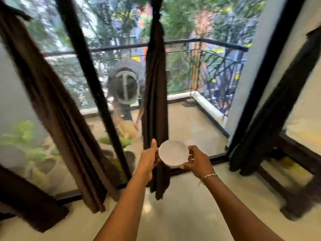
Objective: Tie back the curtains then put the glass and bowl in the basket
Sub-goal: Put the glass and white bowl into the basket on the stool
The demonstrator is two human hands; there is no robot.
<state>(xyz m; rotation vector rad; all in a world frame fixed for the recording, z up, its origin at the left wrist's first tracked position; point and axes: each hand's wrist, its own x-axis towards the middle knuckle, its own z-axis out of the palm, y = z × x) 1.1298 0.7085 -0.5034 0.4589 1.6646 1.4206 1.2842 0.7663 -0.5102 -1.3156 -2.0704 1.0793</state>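
Observation:
A white bowl [173, 153] is held up in front of me between both hands, its opening facing me. My left hand [149, 159] grips its left rim with the thumb up. My right hand [196, 160] holds its right rim with curled fingers. Behind the bowl hangs a dark brown curtain [156, 94], gathered and knotted near the top. A second brown curtain [57, 108] hangs slanting at the left. No glass or basket is in view.
Black window frames [90, 80] divide the glass wall ahead, with a railed balcony [205, 42] outside. A dark wooden piece of furniture [298, 180] stands at the right. Another dark curtain [271, 115] hangs at the right. Pale floor lies below my arms.

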